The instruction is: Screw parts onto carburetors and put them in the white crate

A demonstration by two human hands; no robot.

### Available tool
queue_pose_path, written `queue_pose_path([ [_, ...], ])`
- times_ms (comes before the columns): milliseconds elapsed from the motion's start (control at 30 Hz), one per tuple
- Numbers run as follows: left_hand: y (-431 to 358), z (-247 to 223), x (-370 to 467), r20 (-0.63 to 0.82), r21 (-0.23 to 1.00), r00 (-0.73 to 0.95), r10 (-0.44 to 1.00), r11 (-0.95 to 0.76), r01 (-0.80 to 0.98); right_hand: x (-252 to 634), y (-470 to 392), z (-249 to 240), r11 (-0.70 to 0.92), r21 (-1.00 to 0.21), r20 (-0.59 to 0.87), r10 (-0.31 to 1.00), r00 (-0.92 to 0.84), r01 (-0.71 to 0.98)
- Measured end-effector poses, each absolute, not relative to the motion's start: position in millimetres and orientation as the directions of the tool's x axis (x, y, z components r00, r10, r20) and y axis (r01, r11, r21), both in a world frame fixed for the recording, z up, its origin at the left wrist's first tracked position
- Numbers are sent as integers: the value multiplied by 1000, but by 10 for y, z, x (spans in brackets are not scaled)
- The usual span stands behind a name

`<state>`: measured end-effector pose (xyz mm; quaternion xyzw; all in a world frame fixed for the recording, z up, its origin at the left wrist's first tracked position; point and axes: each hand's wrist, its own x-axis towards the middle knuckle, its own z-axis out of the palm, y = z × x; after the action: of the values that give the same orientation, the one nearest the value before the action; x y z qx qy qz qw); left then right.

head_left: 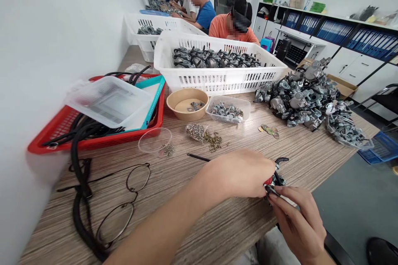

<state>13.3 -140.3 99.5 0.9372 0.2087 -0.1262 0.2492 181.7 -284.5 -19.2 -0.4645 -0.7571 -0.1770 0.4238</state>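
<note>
Near the table's front edge, my left hand (pixel 242 172) bends over a small metal assembly (pixel 278 178) with a black curved hose, and its fingers are mostly hidden behind the back of the hand. A bit of red shows at the assembly beside that hand. My right hand (pixel 297 211) is closed, thumb and fingers pinching a small dark and silver part (pixel 272 190) at the assembly's near side. Left of my left hand, a thin black rod (pixel 198 157) lies on the wood, partly covered by the wrist.
Glasses (pixel 133 190) lie left, by a red basket (pixel 124 138) with black hoses. Behind are a tan bowl (pixel 177 112), a clear tub (pixel 247 112), loose screws (pixel 214 140), discs (pixel 269 131) and a white crate (pixel 217 78). Metal assemblies (pixel 301 95) pile up right. Several people sit beyond.
</note>
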Motion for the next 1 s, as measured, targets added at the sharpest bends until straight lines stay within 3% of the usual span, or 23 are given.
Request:
queue_pose_path([
  [333, -1399, 1003, 107, -352, 405, 874, 335, -787, 465, 1838, -2801, -277, 540, -80, 806, 530, -265, 838],
  [567, -1380, 986, 95, -355, 426, 872, 337, -772, 472, 1985, -2744, -342, 668, -408, 753, 632, -184, 622],
  [867, -1333, 1039, 16, -319, 480, 864, 391, -719, 502, 2103, -2618, -460, 724, -481, 734, 641, -225, 494],
  [1000, -1346, 1242, -171, -153, 622, 835, 529, -605, 498, 2147, -2591, -405, 742, -479, 729, 634, -259, 469],
])
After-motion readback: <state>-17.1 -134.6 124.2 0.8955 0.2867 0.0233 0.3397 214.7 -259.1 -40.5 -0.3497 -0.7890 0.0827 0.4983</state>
